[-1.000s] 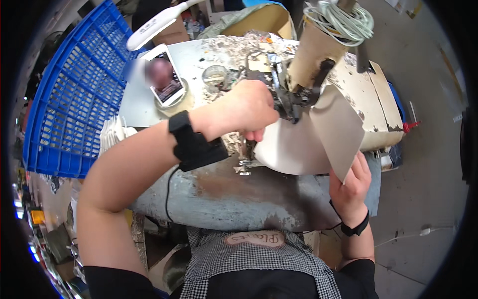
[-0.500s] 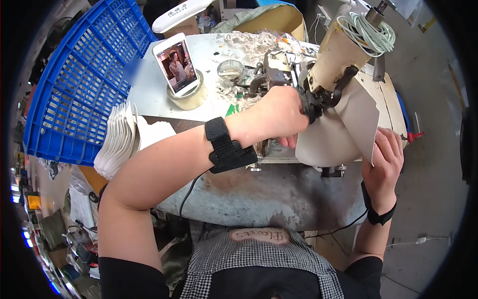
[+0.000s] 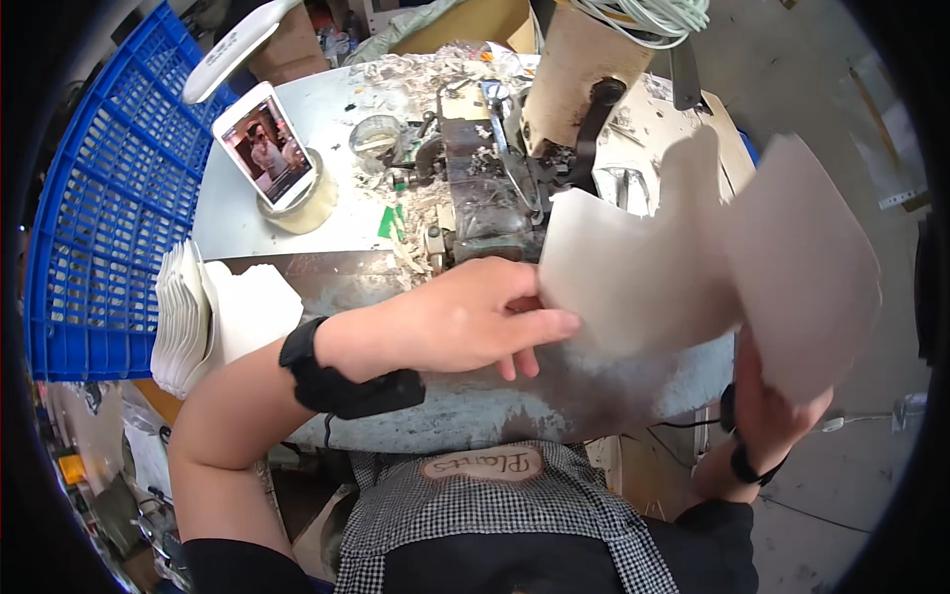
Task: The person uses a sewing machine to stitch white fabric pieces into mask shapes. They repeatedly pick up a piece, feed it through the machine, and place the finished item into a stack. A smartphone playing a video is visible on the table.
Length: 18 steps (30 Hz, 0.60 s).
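Observation:
A pale, bent leather-like piece [image 3: 633, 277] is held up in front of the sewing-type machine, its right part folded over as a wide flap [image 3: 807, 257]. My right hand [image 3: 787, 406] grips its lower right side from below; the flap hides most of those fingers. At the piece's left edge is my left hand [image 3: 450, 322], thumb and fingers apart, the thumb tip overlapping the edge. I cannot tell whether it touches the piece. The machine's cream head [image 3: 579, 84] stands beyond, and its dark metal bed [image 3: 487, 188] lies past my left hand.
A phone [image 3: 265, 148] leans on a tape roll [image 3: 302, 203] at the left of the worktable. Stacked pale pieces [image 3: 180, 322] lie beside a blue plastic crate [image 3: 109, 218]. Scraps [image 3: 421, 243] litter the tabletop around a round clear dish [image 3: 376, 137]. Coiled cable [image 3: 663, 18] hangs on the machine head.
The pale piece has come away from the machine head, toward me and to the right. My left hand has left the machine and moved nearer; the right hand has lowered. The view has shifted.

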Motion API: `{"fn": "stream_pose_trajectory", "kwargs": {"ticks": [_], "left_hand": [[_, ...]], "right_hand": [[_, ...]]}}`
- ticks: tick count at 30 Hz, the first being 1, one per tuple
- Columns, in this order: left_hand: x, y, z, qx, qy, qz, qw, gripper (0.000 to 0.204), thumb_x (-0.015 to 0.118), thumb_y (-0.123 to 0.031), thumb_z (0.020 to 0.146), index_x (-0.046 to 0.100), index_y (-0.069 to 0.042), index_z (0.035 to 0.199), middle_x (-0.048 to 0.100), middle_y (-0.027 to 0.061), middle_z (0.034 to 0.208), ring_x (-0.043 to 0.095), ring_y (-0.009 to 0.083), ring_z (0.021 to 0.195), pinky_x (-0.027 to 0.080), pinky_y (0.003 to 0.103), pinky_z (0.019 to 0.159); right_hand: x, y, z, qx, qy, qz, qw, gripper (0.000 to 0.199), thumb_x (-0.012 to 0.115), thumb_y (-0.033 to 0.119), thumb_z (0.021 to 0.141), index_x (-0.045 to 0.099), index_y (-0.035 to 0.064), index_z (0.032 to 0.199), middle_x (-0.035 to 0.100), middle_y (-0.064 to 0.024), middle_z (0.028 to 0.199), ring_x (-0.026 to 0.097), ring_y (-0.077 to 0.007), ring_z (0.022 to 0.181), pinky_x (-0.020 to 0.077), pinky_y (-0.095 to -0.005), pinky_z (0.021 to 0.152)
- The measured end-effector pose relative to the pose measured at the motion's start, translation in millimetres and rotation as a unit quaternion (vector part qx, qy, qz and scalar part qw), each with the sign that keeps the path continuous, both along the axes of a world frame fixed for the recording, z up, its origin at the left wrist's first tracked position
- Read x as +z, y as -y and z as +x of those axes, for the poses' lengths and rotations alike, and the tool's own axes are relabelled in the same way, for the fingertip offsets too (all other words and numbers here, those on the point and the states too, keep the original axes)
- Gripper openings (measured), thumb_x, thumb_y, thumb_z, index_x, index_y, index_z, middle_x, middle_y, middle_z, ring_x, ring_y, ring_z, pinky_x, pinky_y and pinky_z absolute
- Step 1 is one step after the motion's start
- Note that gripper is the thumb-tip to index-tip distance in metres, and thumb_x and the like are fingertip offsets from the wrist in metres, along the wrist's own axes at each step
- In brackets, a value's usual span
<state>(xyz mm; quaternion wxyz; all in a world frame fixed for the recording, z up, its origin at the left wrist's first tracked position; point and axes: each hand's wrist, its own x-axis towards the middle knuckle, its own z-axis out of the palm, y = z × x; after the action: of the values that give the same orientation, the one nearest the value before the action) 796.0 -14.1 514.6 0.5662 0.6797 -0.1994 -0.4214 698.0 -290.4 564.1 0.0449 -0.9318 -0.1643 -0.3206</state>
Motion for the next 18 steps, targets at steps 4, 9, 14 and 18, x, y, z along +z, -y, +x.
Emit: {"fn": "stream_pose_trajectory", "kwargs": {"ticks": [4,9,14,18], "left_hand": [[9,-19,0,0.063,-0.05,0.033,0.996,0.029,0.057,-0.028,0.095,0.062,0.001,0.095,0.066,0.0059,0.077,0.059,0.0074,0.055,0.045,0.021,0.047],[6,-34,6,0.08,-0.015,0.088,0.993,0.027,0.058,-0.027,0.095,0.065,-0.003,0.088,0.063,0.0001,0.067,0.05,0.0018,0.05,0.035,0.017,0.045],[-7,-50,13,0.11,0.047,0.157,0.98,0.029,0.061,-0.029,0.092,0.065,-0.004,0.081,0.057,-0.0032,0.06,0.045,0.0013,0.048,0.032,0.018,0.045],[9,-49,18,0.132,0.032,0.194,0.972,0.027,0.063,-0.028,0.09,0.063,-0.006,0.074,0.054,-0.0047,0.057,0.043,0.0001,0.048,0.029,0.018,0.045]], "right_hand": [[-26,-21,-37,0.011,-0.101,-0.029,0.994,0.024,0.069,-0.001,0.072,0.066,-0.0016,0.096,0.066,-0.0167,0.097,0.065,-0.0333,0.087,0.0521,-0.0412,0.076],[-48,-34,-55,0.167,-0.137,-0.076,0.973,0.022,0.065,0.012,0.077,0.065,-0.0008,0.095,0.065,-0.0166,0.095,0.065,-0.0307,0.086,0.0533,-0.0436,0.076],[-81,-74,-48,0.114,-0.147,0.247,0.951,0.016,0.076,0.006,0.068,0.068,0.0009,0.081,0.068,-0.0119,0.084,0.068,-0.0278,0.073,0.0545,-0.0341,0.069],[-84,-85,-43,0.127,-0.158,0.319,0.926,0.013,0.074,0.003,0.07,0.067,-0.0009,0.08,0.067,-0.0125,0.081,0.067,-0.0278,0.069,0.0528,-0.0325,0.065]]}}
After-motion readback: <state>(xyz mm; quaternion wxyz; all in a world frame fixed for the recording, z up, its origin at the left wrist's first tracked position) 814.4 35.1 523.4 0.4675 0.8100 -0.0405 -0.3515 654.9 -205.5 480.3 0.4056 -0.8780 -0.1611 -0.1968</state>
